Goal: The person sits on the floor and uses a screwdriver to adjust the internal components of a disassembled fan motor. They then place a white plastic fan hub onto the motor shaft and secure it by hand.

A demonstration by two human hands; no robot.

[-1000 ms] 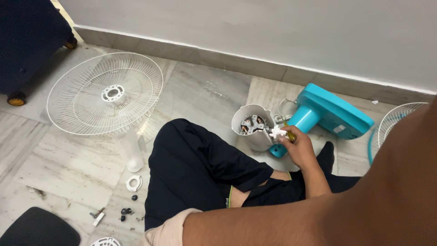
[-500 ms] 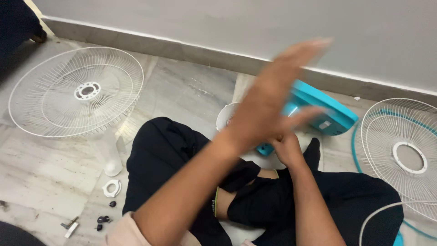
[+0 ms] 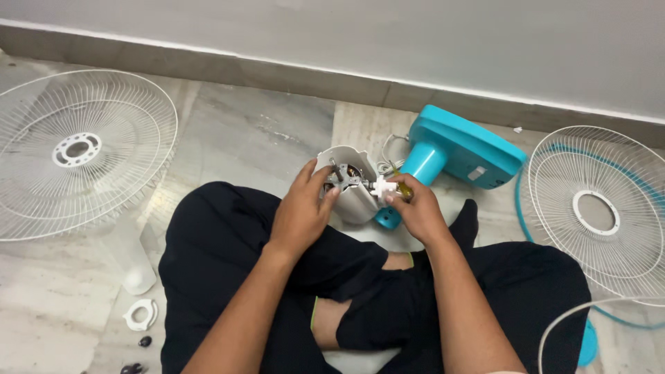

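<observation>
Hands on motor housing (image 3: 353, 183) above the lap | left hand (image 3: 303, 208) palm down, fingers curled over housing rim, gripping it | right hand (image 3: 415, 208) pinched closed on white part (image 3: 383, 187) and screwdriver (image 3: 400, 185) at housing side | teal base (image 3: 460, 149) just behind.

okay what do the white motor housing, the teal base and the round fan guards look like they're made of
White motor housing: likely moulded plastic, smooth, slightly glossy thin shell. Teal base: likely plastic too, even colour, rounded moulded edges. Fan guards: thin radial wires, probably white-coated metal, though plastic cannot be ruled out.
</observation>
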